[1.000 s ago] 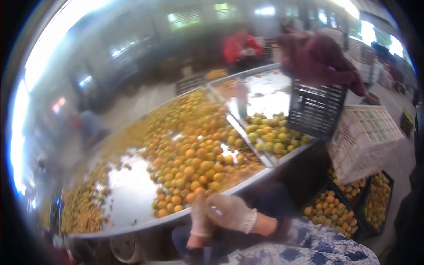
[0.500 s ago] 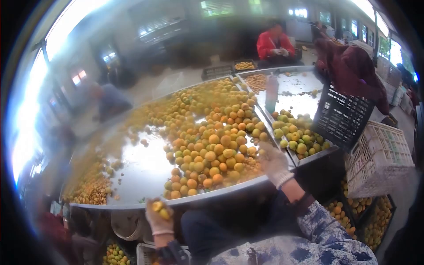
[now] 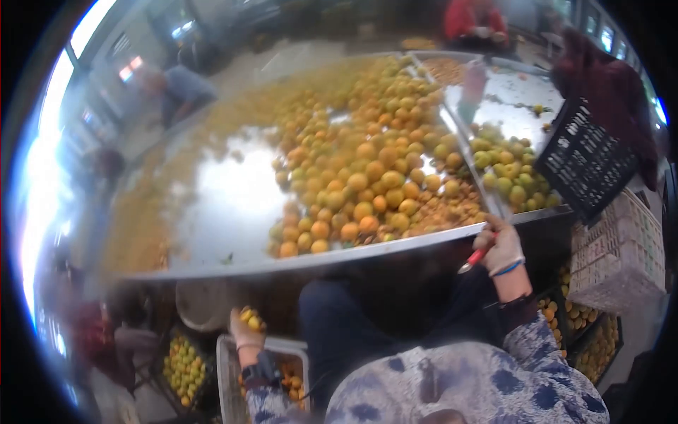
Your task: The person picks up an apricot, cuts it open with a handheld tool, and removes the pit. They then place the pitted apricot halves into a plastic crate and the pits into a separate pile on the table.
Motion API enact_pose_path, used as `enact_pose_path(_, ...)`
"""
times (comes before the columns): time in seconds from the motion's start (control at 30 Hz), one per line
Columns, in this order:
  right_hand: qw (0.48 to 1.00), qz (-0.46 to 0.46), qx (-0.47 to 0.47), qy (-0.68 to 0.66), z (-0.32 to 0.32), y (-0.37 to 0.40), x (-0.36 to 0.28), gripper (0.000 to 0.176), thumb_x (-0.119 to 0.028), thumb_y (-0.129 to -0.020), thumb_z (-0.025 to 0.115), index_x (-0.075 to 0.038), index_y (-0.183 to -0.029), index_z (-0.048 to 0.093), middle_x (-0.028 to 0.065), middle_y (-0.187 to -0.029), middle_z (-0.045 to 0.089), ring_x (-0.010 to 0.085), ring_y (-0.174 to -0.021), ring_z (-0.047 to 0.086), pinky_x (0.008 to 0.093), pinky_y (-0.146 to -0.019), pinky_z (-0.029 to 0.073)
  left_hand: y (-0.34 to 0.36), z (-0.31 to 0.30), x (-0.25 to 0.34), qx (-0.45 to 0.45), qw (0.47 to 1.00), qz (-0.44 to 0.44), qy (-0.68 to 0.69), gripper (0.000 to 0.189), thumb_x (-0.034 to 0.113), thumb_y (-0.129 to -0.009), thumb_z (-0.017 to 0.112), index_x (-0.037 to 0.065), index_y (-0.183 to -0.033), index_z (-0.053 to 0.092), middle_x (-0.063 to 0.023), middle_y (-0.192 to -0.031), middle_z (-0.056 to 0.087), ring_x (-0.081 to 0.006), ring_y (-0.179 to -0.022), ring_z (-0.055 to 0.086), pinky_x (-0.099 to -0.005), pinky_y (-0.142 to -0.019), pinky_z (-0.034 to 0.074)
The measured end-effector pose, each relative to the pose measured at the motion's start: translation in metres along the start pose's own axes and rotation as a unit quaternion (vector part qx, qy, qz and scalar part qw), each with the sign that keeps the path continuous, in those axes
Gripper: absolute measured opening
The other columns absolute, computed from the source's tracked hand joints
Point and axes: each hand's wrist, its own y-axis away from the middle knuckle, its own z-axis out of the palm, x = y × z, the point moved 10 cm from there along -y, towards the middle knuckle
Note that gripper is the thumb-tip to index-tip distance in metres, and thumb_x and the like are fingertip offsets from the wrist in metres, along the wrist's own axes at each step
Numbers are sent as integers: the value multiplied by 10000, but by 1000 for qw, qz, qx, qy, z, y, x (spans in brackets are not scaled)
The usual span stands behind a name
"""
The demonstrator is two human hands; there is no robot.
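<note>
My left hand (image 3: 247,332), gloved, is closed around some yellow fruit (image 3: 252,319) above a light crate (image 3: 227,378) beside my legs. My gloved right hand (image 3: 503,247) grips a red-handled tool (image 3: 475,259) with a short metal tip, just off the near edge of the metal table (image 3: 282,267). Many round yellow-orange fruits (image 3: 367,191) lie heaped on the table. Small brownish pieces (image 3: 452,207) lie near its front edge, close to my right hand. Greener fruits (image 3: 514,169) fill the section beyond the divider.
A black crate (image 3: 587,159) leans at the table's right end, above a white crate (image 3: 614,251). Crates of fruit (image 3: 185,371) stand on the floor at both sides. A person in red (image 3: 474,20) sits across the table. Another person (image 3: 185,88) is at the left.
The view has tilted downward. My right hand has moved from over the fruit to the table's front edge, and the red tool now shows in it. My left hand still holds yellow fruit.
</note>
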Motion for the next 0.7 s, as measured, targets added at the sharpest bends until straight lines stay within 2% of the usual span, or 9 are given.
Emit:
enact_pose_path(0.07,999,-27,40,1,1,7,-8,195,-99,-903,591,-116,-761,460,-40,-589,361,91,-424,332,255,-395,306,-6,-3,-10,18,1000,-4,-8,351,473,-952,400,174,-880,569,-11,-650,550,-146,-486,448,-269,-422,308)
enact_pose_path(0.2,999,-16,36,-3,6,9,-6,162,-38,-901,568,-95,-799,455,-52,-589,347,80,-432,343,249,-385,299,-12,-7,-16,53,998,7,-29,302,416,-946,405,157,-910,557,-24,-650,553,-149,-485,471,-268,-435,356)
enact_pose_path(0.27,999,-24,39,-1,8,7,-5,66,-77,-925,550,-43,-879,517,-58,-598,370,56,-415,314,228,-375,268,-11,-11,-16,64,997,13,-33,297,410,-942,408,155,-910,556,-25,-652,553,-148,-484,470,-271,-434,355)
enact_pose_path(0.43,999,-19,35,6,20,9,-1,52,-81,-928,551,-44,-900,528,-63,-594,346,52,-419,298,224,-375,241,5,-26,-2,69,994,59,-61,283,398,-930,425,147,-913,555,-21,-657,547,-144,-489,468,-276,-432,347)
enact_pose_path(0.57,1000,-2,19,8,26,0,9,49,-98,-942,537,-51,-933,527,-66,-597,314,48,-426,289,219,-380,224,8,-82,3,130,990,54,-22,327,444,-943,416,143,-924,542,-9,-644,524,-134,-479,444,-257,-422,321)
enact_pose_path(0.7,1000,13,-7,14,31,-4,19,54,-105,-931,543,-52,-925,534,-64,-584,299,52,-431,292,219,-380,244,21,-103,-5,128,991,37,17,329,440,-952,410,133,-947,531,-7,-642,518,-131,-474,438,-251,-421,314)
